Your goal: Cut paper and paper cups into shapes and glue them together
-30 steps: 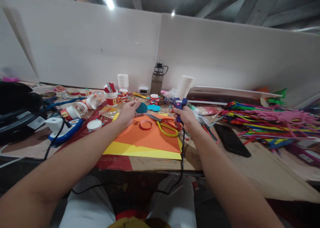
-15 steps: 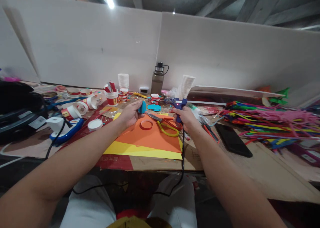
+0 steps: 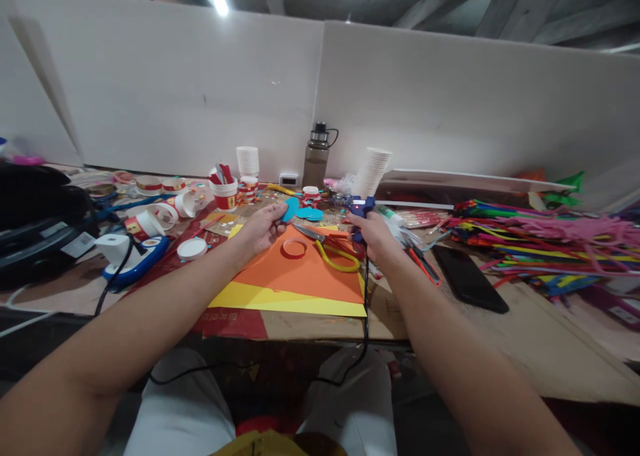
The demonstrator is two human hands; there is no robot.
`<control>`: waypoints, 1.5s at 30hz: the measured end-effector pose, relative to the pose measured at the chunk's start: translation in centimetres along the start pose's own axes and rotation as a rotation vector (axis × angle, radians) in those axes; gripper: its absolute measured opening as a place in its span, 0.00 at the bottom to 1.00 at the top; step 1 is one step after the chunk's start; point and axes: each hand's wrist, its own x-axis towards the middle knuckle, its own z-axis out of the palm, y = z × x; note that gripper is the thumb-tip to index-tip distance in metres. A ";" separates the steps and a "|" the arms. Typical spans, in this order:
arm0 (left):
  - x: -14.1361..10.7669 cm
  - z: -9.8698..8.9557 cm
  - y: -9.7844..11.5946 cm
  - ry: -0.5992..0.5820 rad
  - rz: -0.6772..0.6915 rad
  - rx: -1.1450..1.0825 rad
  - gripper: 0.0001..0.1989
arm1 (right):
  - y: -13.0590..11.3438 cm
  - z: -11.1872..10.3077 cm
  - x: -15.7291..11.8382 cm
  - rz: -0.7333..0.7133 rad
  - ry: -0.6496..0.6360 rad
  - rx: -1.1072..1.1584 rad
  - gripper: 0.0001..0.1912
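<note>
Between the fingertips of my left hand (image 3: 267, 228) is a blue paper disc (image 3: 291, 209), held tilted above the orange sheet (image 3: 300, 275). My right hand (image 3: 373, 229) is wrapped round a dark blue hot glue gun (image 3: 361, 207) with a small red light; its black cord hangs down over the table edge. Two or more blue discs (image 3: 310, 214) lie just beyond, between the hands. On the orange sheet rest a red ring (image 3: 293, 248) and scissors (image 3: 337, 256) with a yellow handle. A yellow sheet (image 3: 280, 303) sticks out underneath.
A bottle (image 3: 316, 159) and stacked white paper cups (image 3: 373, 171) stand at the back. Rightward lie a phone (image 3: 470, 279) and colourful pipe cleaners (image 3: 540, 233). Leftward are a power strip (image 3: 135, 263), a white lid (image 3: 192, 249) and a red-and-white cup of markers (image 3: 225, 195).
The blue disc in my left hand has turned, so more of its flat face shows. My right hand holds the glue gun in nearly the same place.
</note>
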 end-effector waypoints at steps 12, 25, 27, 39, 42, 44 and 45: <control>0.5 -0.7 -1.3 -0.125 0.182 0.157 0.16 | 1.1 -0.4 3.4 0.061 0.090 -0.552 0.08; 0.8 -1.1 -0.3 -0.044 0.260 0.089 0.18 | 1.3 -2.3 5.4 0.015 0.122 -1.100 0.21; 0.8 -1.1 -0.3 -0.038 0.261 0.083 0.18 | 1.4 -2.7 5.5 0.020 0.146 -1.128 0.24; -0.2 0.0 0.2 0.026 0.183 0.102 0.07 | 0.0 -2.5 3.4 -0.067 0.112 -1.315 0.24; 0.0 -0.1 0.1 0.035 0.200 0.135 0.07 | -1.4 -1.4 1.6 -0.157 -0.025 -1.345 0.22; 0.1 -0.3 0.0 0.043 0.209 0.166 0.08 | -2.0 -0.5 0.3 -0.188 -0.213 -1.355 0.22; 0.2 -0.5 -0.1 0.046 0.212 0.177 0.08 | -2.3 0.0 -0.3 -0.191 -0.294 -1.380 0.22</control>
